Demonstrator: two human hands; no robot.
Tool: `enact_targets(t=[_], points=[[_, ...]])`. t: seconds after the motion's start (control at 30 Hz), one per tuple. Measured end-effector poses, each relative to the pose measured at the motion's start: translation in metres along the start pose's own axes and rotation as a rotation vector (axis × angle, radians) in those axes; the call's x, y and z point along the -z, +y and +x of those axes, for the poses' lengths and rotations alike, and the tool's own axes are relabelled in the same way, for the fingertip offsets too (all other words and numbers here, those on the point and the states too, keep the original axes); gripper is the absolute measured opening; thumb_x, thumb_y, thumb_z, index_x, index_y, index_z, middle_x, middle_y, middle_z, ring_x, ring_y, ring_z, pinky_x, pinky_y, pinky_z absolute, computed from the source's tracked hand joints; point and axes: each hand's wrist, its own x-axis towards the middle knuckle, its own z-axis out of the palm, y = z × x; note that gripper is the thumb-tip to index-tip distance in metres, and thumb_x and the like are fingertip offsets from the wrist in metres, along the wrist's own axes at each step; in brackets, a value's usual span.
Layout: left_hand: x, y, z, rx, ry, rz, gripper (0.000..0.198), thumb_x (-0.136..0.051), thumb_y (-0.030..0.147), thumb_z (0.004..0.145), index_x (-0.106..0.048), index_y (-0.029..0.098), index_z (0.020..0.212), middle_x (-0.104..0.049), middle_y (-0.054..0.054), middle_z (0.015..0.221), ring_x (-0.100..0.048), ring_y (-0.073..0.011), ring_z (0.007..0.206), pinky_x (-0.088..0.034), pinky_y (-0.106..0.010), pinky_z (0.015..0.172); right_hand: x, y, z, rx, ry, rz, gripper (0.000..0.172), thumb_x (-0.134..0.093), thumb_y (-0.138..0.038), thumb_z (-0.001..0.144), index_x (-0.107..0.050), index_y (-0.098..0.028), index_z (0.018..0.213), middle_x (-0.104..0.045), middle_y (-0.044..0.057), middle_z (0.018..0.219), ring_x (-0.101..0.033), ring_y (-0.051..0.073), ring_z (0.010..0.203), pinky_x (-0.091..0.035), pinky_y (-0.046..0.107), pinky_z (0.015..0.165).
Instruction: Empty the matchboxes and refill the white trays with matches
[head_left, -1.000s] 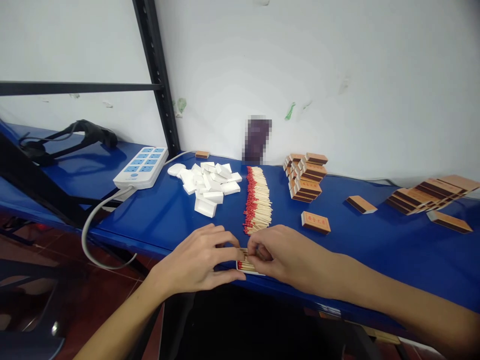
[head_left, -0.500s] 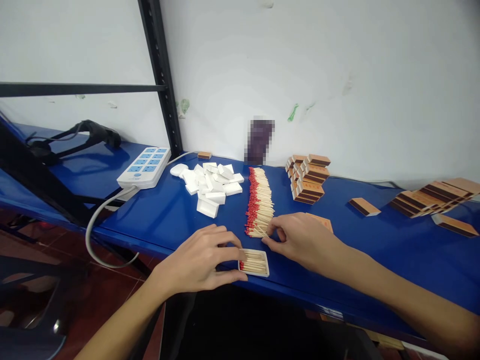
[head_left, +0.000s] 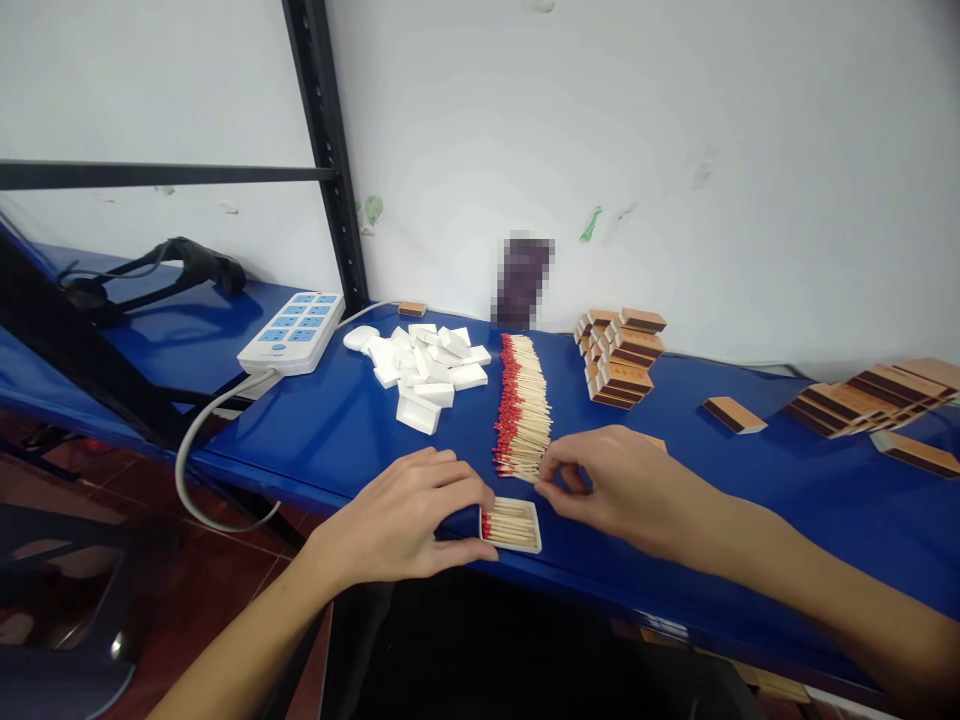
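Note:
A white matchbox tray with red-headed matches in it lies near the table's front edge. My left hand is closed about its left end, thumb on the near side and fingers at the far corner. Beyond the tray runs a long row of loose matches, red heads to the left. At the near end of that row my right hand pinches the plain end of a match; its fingertips partly hide how many it holds.
Empty white trays lie heaped left of the row. Matchbox sleeves stand in a stack behind my right hand, and more boxes lie far right. A power strip and a black shelf post are at the left.
My left fingers have drawn back from over the matches to the tray's far left corner. The right hand stays at the row's near end, its pinched match pulled slightly nearer me.

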Motion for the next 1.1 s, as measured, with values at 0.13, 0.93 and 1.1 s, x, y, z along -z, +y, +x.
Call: enact_targets(t=[0.13,0.93,1.1], points=[[0.001,0.001,0.001,0.014,0.013,0.015,0.037,-0.064,0.047,0.088,-0.058,0.018,0.111,-0.066,-0.003,0.095,-0.059,-0.0176,0.083,-0.045,-0.033,0.084,0.0,-0.014,-0.005,0.086,-0.09,0.078,0.013,-0.059,-0.02,0.081,-0.066,-0.022,0.069,-0.064,-0.004,0.063,-0.053,0.011,0.056,-0.033,0.024,0.055],[0.0,-0.001,0.0,-0.028,0.004,0.051,0.032,-0.062,0.045,0.09,-0.069,0.021,0.11,-0.066,-0.003,0.1,-0.06,-0.0161,0.086,-0.045,-0.033,0.084,-0.02,0.004,0.015,0.053,-0.01,-0.139,0.014,-0.052,-0.02,0.092,-0.066,-0.021,0.089,-0.068,0.002,0.088,-0.062,0.017,0.078,-0.034,0.026,0.06],[-0.001,-0.002,0.0,-0.028,0.007,0.047,0.034,-0.062,0.045,0.09,-0.067,0.021,0.114,-0.067,-0.004,0.1,-0.06,-0.0167,0.087,-0.045,-0.033,0.085,-0.016,0.002,0.018,0.023,-0.027,-0.151,0.015,-0.051,-0.018,0.09,-0.06,-0.02,0.077,-0.066,0.0,0.078,-0.056,0.014,0.068,-0.028,0.026,0.055]])
